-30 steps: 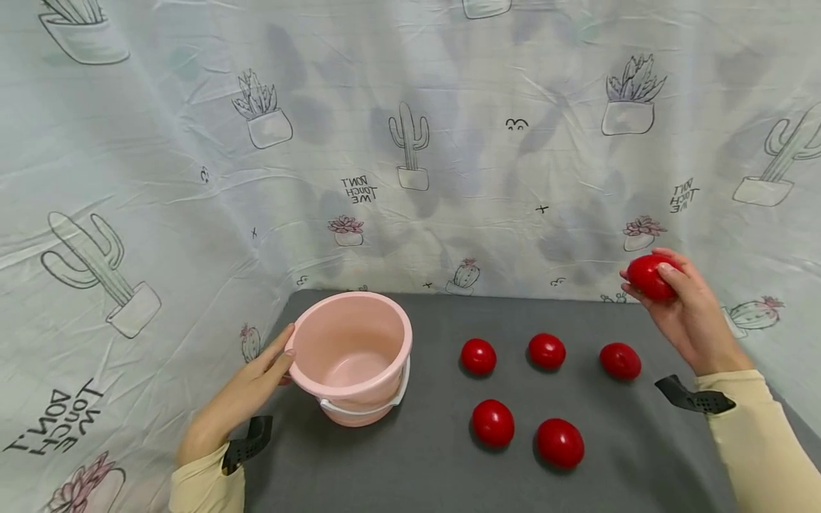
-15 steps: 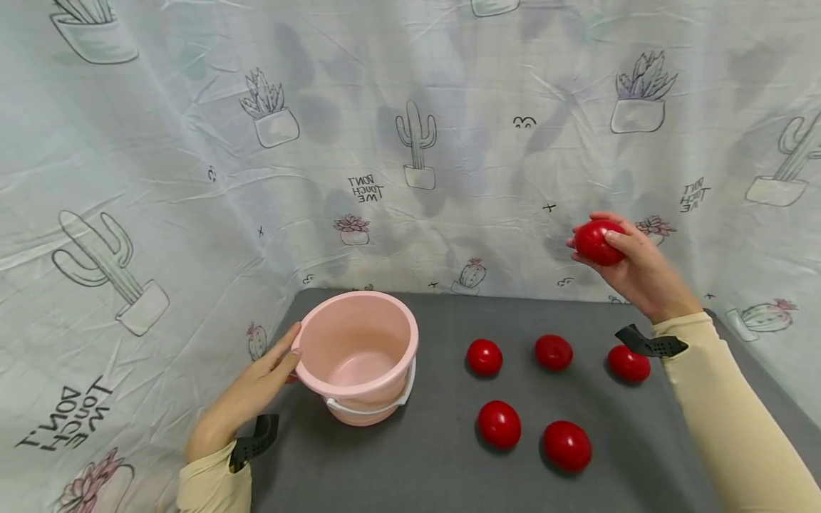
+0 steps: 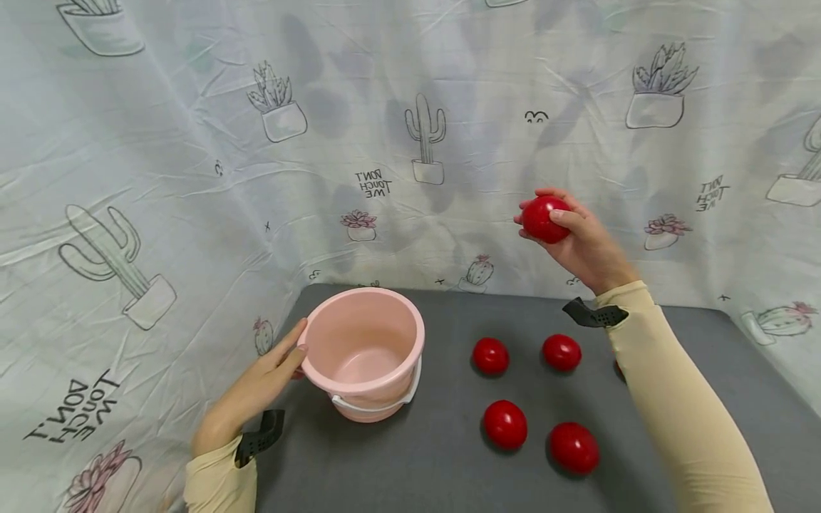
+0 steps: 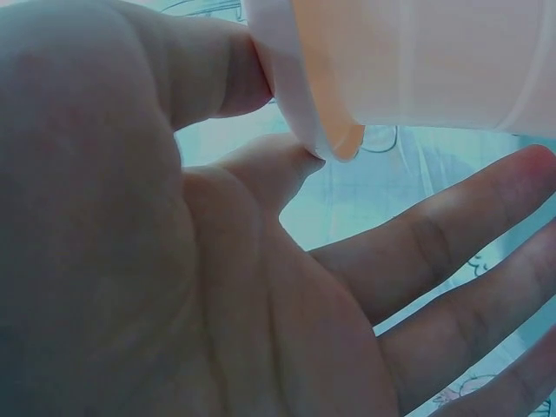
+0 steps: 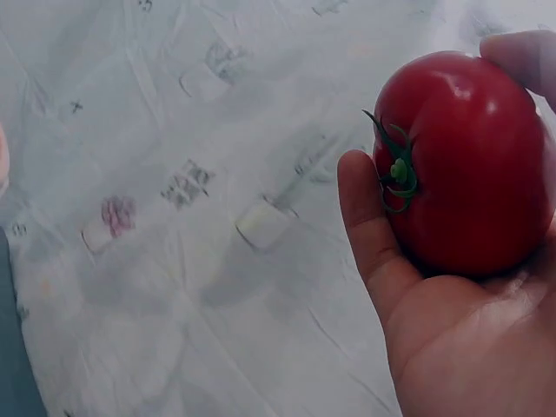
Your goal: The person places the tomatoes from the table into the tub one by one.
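The pink bucket (image 3: 349,320) looks like smooth plastic with a soft shine, and its white handle (image 3: 417,377) looks like plastic too. The held tomato (image 5: 465,165) is smooth and very shiny. I see bright spots on the other tomatoes (image 3: 505,425) as well. The grey table top (image 3: 449,463) looks dull. The wall sheet (image 3: 487,71) is thin and crinkly, and the sleeve (image 3: 680,406) is matt cloth.

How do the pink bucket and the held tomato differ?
The pink bucket is larger than the held tomato. The bucket is pale and hollow, the tomato glossy red with a green stem. The bucket stands on the grey table; the right hand holds the tomato aloft. Both look smooth.
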`<state>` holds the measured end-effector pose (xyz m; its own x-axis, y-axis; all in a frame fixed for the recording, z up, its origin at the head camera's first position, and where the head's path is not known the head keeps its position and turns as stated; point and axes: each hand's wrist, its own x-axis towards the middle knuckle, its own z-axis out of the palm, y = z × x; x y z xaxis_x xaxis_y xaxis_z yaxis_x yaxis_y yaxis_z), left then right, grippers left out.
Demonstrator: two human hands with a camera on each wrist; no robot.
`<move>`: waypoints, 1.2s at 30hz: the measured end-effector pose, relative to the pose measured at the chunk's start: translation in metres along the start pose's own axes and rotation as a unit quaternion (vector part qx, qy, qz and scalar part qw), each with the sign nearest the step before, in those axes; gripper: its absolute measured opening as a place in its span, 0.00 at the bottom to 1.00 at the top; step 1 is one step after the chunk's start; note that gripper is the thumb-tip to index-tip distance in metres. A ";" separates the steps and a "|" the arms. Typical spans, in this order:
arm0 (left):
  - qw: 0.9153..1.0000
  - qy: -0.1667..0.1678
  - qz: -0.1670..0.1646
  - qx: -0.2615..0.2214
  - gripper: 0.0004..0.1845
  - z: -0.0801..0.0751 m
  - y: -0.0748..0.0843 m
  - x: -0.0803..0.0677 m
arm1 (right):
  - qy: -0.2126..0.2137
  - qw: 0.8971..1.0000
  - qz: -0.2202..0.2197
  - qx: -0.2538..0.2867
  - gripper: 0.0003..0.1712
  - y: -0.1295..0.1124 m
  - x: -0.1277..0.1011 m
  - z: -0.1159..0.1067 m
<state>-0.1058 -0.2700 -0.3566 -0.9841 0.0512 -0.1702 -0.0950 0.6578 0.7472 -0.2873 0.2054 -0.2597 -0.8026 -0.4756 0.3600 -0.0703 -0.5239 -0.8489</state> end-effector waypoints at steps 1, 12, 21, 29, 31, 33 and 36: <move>1.000 0.001 0.001 -0.001 0.35 0.000 0.000 0.000 | -0.004 1.000 0.001 0.001 0.21 0.002 0.004 0.004; 1.000 0.005 0.025 -0.011 0.34 0.000 -0.001 -0.002 | -0.044 0.999 0.024 -0.015 0.21 0.023 0.036 0.038; 1.000 0.006 0.021 -0.018 0.34 0.000 0.000 -0.003 | -0.054 0.997 0.044 -0.029 0.22 0.044 0.057 0.062; 0.999 0.012 0.010 -0.029 0.33 0.002 -0.004 -0.002 | -0.075 0.996 0.049 -0.015 0.22 0.068 0.072 0.084; 1.000 0.013 0.009 -0.027 0.33 0.003 -0.004 -0.002 | -0.079 0.995 0.053 -0.007 0.23 0.074 0.076 0.089; 1.000 0.015 0.007 -0.024 0.33 0.003 -0.003 -0.002 | -0.083 0.995 0.056 0.000 0.23 0.081 0.080 0.095; 1.000 0.019 0.011 -0.017 0.33 0.001 -0.003 -0.002 | -0.094 0.994 0.058 0.015 0.24 0.091 0.087 0.103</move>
<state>-0.1030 -0.2711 -0.3595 -0.9909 0.0366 -0.1299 -0.0779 0.6311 0.7718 -0.3021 0.0437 -0.2657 -0.6795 -0.6558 0.3291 0.0361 -0.4778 -0.8777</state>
